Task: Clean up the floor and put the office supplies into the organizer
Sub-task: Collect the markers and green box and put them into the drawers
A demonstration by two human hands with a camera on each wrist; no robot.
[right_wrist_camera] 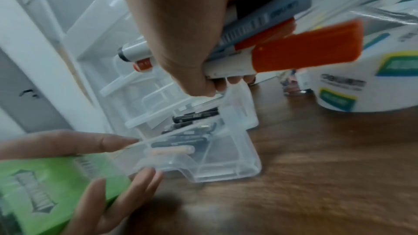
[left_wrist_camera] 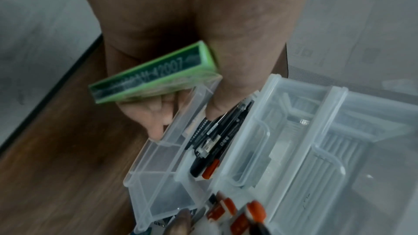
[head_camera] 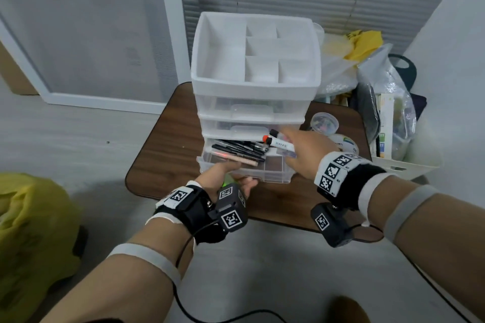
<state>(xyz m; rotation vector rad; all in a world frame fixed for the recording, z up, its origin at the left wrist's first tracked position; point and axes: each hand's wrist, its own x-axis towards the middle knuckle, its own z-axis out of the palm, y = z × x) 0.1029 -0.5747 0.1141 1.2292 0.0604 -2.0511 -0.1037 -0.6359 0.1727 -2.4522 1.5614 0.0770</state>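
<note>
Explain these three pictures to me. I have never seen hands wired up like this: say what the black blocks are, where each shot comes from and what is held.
No machine here: a person works with bare hands. The black blocks on the wrists are small cameras. The wide picture comes from a head camera; the other two look along each hand. On the brown table stands a white drawer unit, its bottom drawer pulled out, dark pens inside. The left hand holds a green box, fingertips at the drawer's front. The right hand grips orange-capped markers above it.
</note>
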